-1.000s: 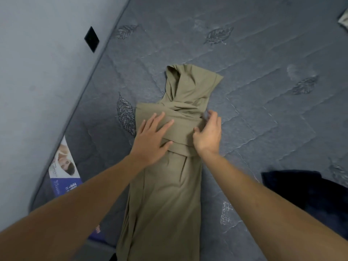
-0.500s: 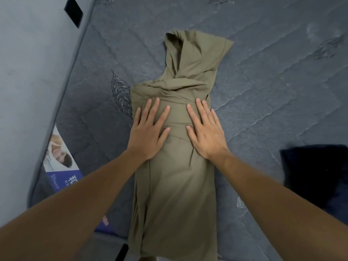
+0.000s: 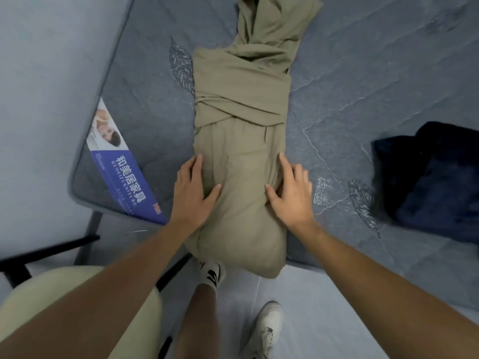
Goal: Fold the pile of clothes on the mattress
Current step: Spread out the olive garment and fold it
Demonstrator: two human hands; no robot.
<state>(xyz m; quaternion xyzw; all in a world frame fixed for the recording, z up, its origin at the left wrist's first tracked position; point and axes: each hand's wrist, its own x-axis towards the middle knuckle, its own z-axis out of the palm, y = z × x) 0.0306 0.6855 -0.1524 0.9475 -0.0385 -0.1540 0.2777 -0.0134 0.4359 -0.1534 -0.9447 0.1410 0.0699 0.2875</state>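
My left hand (image 3: 193, 193) and right hand (image 3: 291, 194) lie spread flat on the hoodie (image 3: 241, 141), sleeves crossed, centre frame; dark clothes (image 3: 430, 177) at right wait unfolded.

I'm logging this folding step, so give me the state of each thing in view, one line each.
olive hoodie: sleeves crossed over the body, bottom end hanging off the mattress edge
left hand: flat on the hoodie's left side
right hand: flat on its right side
dark garment: crumpled, unfolded
mattress: bare
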